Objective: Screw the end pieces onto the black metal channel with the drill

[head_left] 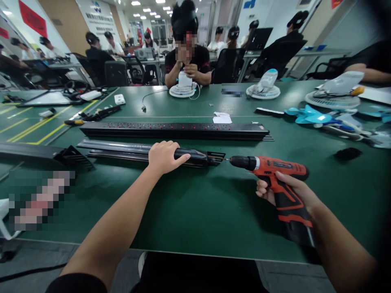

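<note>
My right hand point(293, 185) is wrapped around the grip of a red and black cordless drill point(282, 169). Its thin bit points left, at the open end of a long black metal housing point(195, 156); whether the tip touches is hard to tell. Over that housing lies my left hand point(164, 156), fingers curled across the far side and thumb stretched along the top. Flat plates with slots point(217, 158) stick out of the housing's right end. Just behind lies a long black power strip point(174, 131) with a row of sockets and red marks.
Another black housing point(27, 154) lies at the left, near a yellow-handled screwdriver point(74, 122). Across the table a person point(191, 61) handles a white fan part point(182, 90). Blue fan blades point(308, 116) and white fan parts point(263, 90) lie at the right. A black scrap point(347, 154) sits beyond the drill.
</note>
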A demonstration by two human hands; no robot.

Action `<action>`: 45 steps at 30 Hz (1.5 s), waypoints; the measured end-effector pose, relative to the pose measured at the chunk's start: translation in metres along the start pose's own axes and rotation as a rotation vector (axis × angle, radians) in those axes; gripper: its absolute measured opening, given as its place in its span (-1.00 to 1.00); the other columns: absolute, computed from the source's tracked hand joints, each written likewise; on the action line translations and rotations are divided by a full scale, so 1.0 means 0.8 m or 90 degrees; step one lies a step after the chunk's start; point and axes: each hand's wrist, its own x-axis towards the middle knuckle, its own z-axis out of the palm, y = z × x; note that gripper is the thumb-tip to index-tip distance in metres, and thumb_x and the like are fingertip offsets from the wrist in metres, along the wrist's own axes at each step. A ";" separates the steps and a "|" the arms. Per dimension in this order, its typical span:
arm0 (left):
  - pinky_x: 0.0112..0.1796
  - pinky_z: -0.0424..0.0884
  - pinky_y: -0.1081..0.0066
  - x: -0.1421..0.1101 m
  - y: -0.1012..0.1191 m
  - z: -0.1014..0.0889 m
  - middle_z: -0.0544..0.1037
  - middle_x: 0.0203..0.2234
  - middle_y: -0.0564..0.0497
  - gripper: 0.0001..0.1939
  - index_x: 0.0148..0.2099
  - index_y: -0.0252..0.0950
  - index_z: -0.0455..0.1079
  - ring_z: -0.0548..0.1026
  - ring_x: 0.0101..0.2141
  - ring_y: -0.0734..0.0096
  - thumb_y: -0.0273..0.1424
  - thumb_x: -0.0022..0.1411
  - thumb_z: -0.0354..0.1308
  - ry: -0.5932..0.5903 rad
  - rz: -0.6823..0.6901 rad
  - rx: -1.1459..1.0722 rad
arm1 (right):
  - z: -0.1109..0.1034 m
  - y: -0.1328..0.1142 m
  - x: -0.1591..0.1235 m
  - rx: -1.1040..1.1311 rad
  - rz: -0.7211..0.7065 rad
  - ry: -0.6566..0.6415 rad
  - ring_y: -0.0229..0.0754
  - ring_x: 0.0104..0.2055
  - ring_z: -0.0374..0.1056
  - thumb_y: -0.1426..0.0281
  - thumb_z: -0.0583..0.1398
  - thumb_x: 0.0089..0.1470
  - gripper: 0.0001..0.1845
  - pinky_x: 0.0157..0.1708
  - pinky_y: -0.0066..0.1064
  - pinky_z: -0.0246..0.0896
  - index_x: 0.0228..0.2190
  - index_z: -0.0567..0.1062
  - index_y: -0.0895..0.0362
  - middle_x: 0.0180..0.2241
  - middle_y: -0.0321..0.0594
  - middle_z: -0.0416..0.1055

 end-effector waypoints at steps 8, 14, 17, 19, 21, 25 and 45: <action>-0.22 0.30 0.20 0.001 -0.002 -0.003 0.61 -0.28 -0.06 -0.39 -0.17 -0.21 0.51 0.52 -0.24 0.13 0.20 0.34 -0.06 -0.022 0.008 0.002 | 0.006 -0.004 0.003 0.024 0.011 -0.015 -0.23 -0.45 0.30 0.16 0.10 -0.08 -0.64 -0.32 -0.34 0.39 -0.22 0.35 0.04 -0.52 -0.33 0.35; -0.20 0.30 0.19 0.001 -0.002 -0.005 0.61 -0.25 -0.06 -0.38 -0.14 -0.20 0.51 0.51 -0.21 0.12 0.21 0.36 -0.08 -0.035 0.004 0.017 | 0.011 -0.006 0.003 0.039 0.015 -0.018 -0.22 -0.45 0.31 0.19 0.08 -0.06 -0.65 -0.33 -0.36 0.40 -0.21 0.35 0.05 -0.52 -0.31 0.35; -0.19 0.31 0.19 0.000 -0.003 -0.004 0.62 -0.23 -0.06 -0.37 -0.12 -0.21 0.52 0.51 -0.21 0.12 0.21 0.37 -0.10 -0.036 0.009 0.017 | 0.010 -0.006 0.003 0.037 0.013 -0.006 -0.22 -0.44 0.31 0.18 0.08 -0.06 -0.66 -0.34 -0.35 0.40 -0.23 0.36 0.06 -0.52 -0.30 0.35; -0.19 0.31 0.19 0.000 -0.004 -0.003 0.62 -0.22 -0.07 -0.36 -0.10 -0.20 0.53 0.52 -0.20 0.11 0.21 0.38 -0.11 -0.036 0.011 0.016 | 0.010 -0.006 0.004 0.030 0.010 -0.005 -0.22 -0.45 0.30 0.17 0.08 -0.06 -0.65 -0.34 -0.34 0.39 -0.23 0.36 0.06 -0.52 -0.31 0.35; -0.16 0.32 0.18 -0.001 -0.005 -0.002 0.63 -0.19 -0.07 -0.36 -0.07 -0.20 0.54 0.52 -0.18 0.10 0.20 0.38 -0.11 -0.037 0.013 0.016 | 0.010 -0.007 0.005 0.022 0.005 -0.010 -0.22 -0.46 0.30 0.17 0.07 -0.06 -0.63 -0.35 -0.32 0.39 -0.21 0.35 0.07 -0.52 -0.31 0.34; -0.06 0.32 0.14 -0.002 -0.005 -0.006 0.64 -0.14 -0.08 -0.38 0.00 -0.19 0.56 0.53 -0.14 0.09 0.16 0.42 -0.10 -0.052 0.019 0.012 | 0.011 -0.006 0.004 0.011 -0.001 -0.010 -0.22 -0.45 0.30 0.17 0.07 -0.05 -0.63 -0.33 -0.32 0.38 -0.20 0.35 0.07 -0.51 -0.31 0.34; 0.14 0.20 -0.02 -0.022 0.010 0.005 0.64 -0.06 -0.13 -0.42 0.07 -0.20 0.52 0.52 -0.02 -0.02 0.12 0.42 -0.05 0.037 -0.002 0.009 | 0.009 -0.002 -0.001 0.002 -0.012 -0.011 -0.22 -0.41 0.31 0.18 0.09 -0.05 -0.62 -0.30 -0.37 0.37 -0.18 0.35 0.07 -0.49 -0.30 0.36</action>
